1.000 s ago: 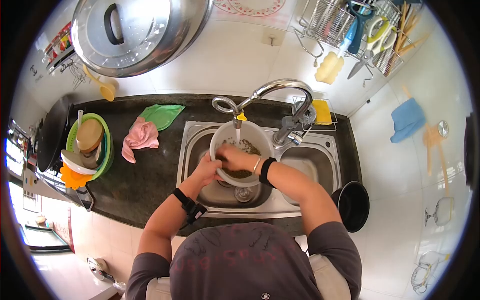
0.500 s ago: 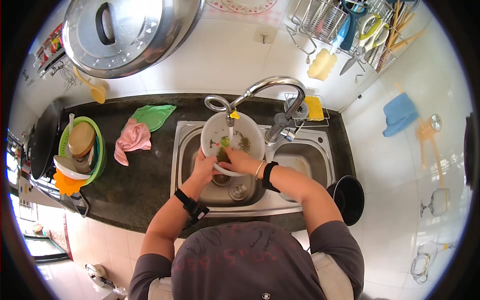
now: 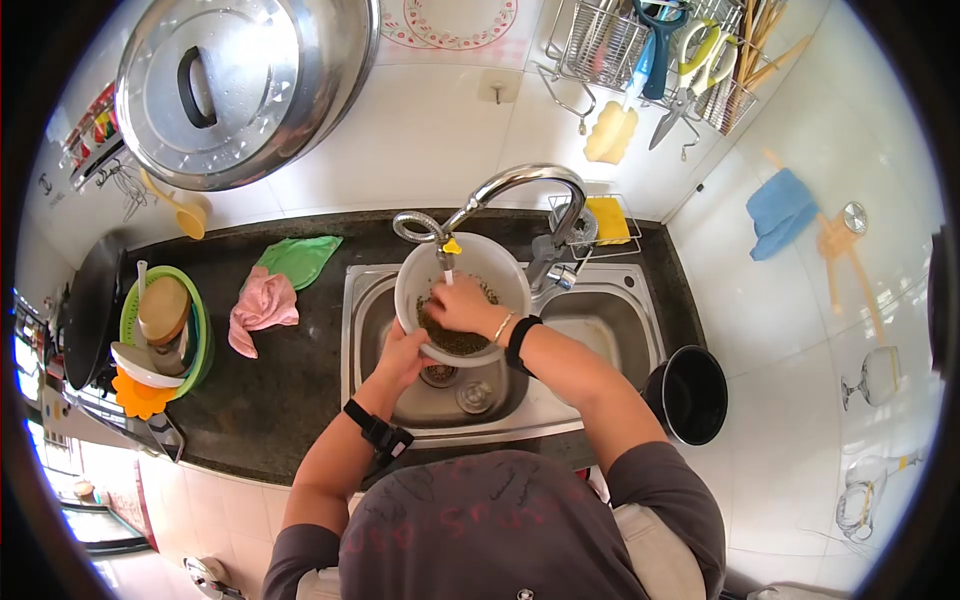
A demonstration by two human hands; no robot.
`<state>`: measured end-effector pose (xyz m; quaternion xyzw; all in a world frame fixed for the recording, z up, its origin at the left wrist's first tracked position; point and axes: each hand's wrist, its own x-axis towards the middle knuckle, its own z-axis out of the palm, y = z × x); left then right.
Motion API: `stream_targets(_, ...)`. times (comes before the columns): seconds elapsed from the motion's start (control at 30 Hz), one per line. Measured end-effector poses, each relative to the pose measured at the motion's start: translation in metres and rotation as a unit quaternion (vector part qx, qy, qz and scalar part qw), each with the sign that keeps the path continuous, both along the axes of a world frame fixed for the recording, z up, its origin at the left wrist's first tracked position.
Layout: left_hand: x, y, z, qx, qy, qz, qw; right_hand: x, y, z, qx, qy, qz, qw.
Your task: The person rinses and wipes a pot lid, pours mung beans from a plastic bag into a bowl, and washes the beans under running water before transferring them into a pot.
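My left hand [image 3: 402,352] grips the lower left rim of a white bowl [image 3: 512,275], which is held over the left basin of the steel sink. Inside the bowl, my right hand [image 3: 462,304] is under the tap's spout, its fingers curled toward small dark green bits [image 3: 462,343]. What the right fingers hold, if anything, is hidden. The chrome tap [image 3: 530,172] arches over from behind, and a flexible spout with a yellow lever [image 3: 452,246] runs water onto the right hand.
Pink cloth [image 3: 265,312] and green cloth [image 3: 305,260] lie on the dark counter. A green basket [image 3: 203,340] of dishes stands left. A black pot [image 3: 695,395] is right of the sink [image 3: 640,340]. Above hang a utensil rack [image 3: 600,45] and a large metal lid [image 3: 250,90].
My right hand has moved up and deeper into the bowl, from its lower edge to beneath the spout. The green leafy piece seen before is no longer visible. The view has shifted slightly.
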<state>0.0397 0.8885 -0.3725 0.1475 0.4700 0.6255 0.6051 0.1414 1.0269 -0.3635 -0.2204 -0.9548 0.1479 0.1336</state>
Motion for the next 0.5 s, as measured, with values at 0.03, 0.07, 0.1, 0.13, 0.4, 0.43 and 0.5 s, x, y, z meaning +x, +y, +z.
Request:
stream_targets(0.03, -0.001, 0.001, -0.004, 0.0, -0.004, -0.001, 1.0, 0.002, -0.005, -0.002, 0.039, 0.084, 0.084, 0.992)
stream_targets(0.07, -0.003, 0.002, -0.003, 0.016, -0.022, 0.003, 1.0, 0.007, -0.006, -0.003, 0.039, 0.081, 0.084, 0.992)
stream_targets(0.1, -0.005, 0.003, -0.002, 0.032, -0.039, 0.008, 0.999, 0.011, -0.006, -0.003, 0.048, 0.011, 0.094, 0.994)
stream_targets(0.13, -0.007, 0.0, -0.002, 0.023, -0.034, 0.021, 0.999, 0.016, -0.006, -0.004, 0.056, -0.058, 0.104, 0.991)
stream_targets(0.4, -0.009, -0.002, 0.009, 0.05, -0.027, 0.032, 0.998, 0.022, 0.001, -0.004, 0.009, -0.117, -0.067, 0.991)
stream_targets(0.43, -0.007, 0.001, 0.011, 0.044, -0.022, 0.05, 0.998, 0.02, -0.008, -0.004, 0.011, -0.117, -0.067, 0.991)
stream_targets(0.5, -0.005, 0.003, 0.009, 0.037, -0.021, 0.072, 0.996, 0.013, -0.025, -0.001, -0.144, -0.083, -0.055, 0.985)
